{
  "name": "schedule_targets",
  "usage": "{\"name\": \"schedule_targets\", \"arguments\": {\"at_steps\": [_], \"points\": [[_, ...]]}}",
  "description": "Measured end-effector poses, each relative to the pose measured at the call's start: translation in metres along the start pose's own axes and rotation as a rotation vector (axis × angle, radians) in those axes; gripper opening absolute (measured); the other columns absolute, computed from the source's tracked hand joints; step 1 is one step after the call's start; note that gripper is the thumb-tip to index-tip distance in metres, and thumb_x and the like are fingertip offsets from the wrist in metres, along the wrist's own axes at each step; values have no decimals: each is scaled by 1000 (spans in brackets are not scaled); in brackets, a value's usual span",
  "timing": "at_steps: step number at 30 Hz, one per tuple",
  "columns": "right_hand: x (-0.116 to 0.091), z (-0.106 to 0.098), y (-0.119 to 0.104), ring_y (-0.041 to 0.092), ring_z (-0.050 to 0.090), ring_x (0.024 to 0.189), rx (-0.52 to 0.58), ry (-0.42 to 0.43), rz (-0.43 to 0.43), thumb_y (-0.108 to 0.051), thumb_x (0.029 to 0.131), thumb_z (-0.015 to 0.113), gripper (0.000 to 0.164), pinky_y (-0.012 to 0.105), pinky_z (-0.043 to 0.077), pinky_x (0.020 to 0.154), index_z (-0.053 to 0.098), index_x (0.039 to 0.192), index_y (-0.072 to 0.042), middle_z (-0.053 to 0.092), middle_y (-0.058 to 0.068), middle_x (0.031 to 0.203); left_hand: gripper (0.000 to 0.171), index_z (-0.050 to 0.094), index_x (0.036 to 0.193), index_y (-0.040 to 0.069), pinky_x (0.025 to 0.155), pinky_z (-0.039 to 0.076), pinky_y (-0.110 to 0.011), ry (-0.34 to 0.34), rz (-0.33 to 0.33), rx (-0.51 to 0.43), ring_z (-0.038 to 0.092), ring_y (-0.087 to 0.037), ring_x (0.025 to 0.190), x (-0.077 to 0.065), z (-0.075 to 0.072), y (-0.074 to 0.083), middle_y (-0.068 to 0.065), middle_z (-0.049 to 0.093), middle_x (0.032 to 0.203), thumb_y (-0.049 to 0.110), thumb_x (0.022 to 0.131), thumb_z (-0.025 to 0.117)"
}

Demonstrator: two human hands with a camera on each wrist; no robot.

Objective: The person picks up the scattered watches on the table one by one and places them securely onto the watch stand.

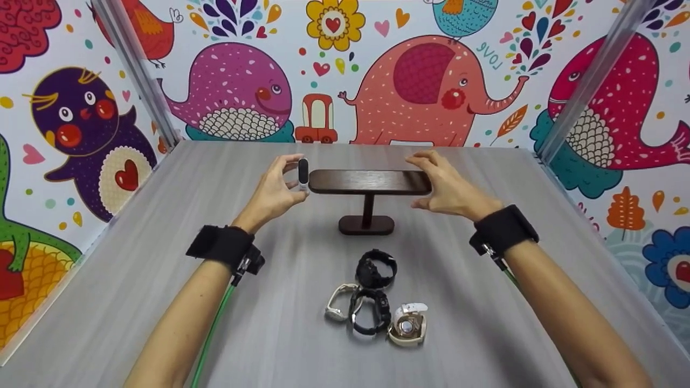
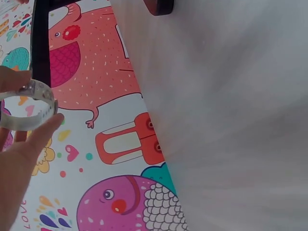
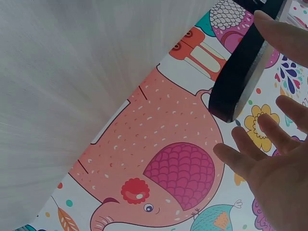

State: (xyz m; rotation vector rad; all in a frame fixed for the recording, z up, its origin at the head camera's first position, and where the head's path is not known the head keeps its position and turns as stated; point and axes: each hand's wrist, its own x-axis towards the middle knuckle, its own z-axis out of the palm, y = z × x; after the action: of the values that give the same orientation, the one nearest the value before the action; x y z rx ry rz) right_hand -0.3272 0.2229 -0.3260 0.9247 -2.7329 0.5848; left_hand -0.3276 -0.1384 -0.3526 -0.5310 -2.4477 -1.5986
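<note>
Surface: grey, faintly streaked counter (image 1: pixel 291 350), backed and flanked by panels with a cartoon mural (image 1: pixel 423 70): elephant, whales, flowers. A metal post stands at each back corner, left post (image 1: pixel 141 75) and right post (image 1: pixel 590 86).

A dark brown T-shaped display stand (image 1: pixel 369 182) stands upright toward the back. Left hand (image 1: pixel 275 188) pinches a white-strapped smart band (image 1: pixel 303 172) between thumb and fingers, raised beside the stand's left bar end. Right hand (image 1: pixel 447 186) has fingers spread around the right bar end; right wrist view shows the fingertips apart from it, thumb overlapping the bar. Thumb contact: cannot tell.

In front of the stand: rear black watch (image 1: pixel 375 268), cream watch (image 1: pixel 335 313), front black watch (image 1: pixel 384 308), white-strapped watch (image 1: pixel 408 326).

Obscured: the smart band's loop is mostly hidden in head view and cut off at the left wrist view's edge. Whether it touches the bar is unclear. Black dials illegible. Stand foot mostly cropped in left wrist view.
</note>
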Motion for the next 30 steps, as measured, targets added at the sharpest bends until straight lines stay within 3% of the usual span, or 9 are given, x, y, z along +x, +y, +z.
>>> {"name": "schedule_targets", "arguments": {"at_steps": [10, 18, 30], "points": [[-1, 4, 12, 42, 50, 128, -23, -1, 24, -8, 72, 88, 77, 56, 44, 112, 52, 139, 5, 50, 26, 139, 75, 41, 145, 0, 112, 47, -46, -90, -32, -72, 45, -34, 142, 5, 8, -13, -23, 47, 149, -15, 77, 68], [-1, 9, 14, 38, 58, 117, -20, 22, -3, 1, 78, 82, 59, 52, 51, 105, 60, 132, 4, 58, 24, 129, 77, 42, 145, 1, 111, 49, -42, -102, -57, -52, 46, -33, 141, 7, 15, -18, -23, 47, 148, -11, 76, 72], [4, 9, 8, 37, 60, 111, -46, 30, -7, 0, 80, 81, 54, 51, 53, 103, 62, 129, 5, 62, 23, 123, 76, 43, 145, 3, 110, 49, -46, -93, -49, -71, 46, -33, 140, 7, 19, -22, -20, 49, 145, -8, 76, 75]]}}
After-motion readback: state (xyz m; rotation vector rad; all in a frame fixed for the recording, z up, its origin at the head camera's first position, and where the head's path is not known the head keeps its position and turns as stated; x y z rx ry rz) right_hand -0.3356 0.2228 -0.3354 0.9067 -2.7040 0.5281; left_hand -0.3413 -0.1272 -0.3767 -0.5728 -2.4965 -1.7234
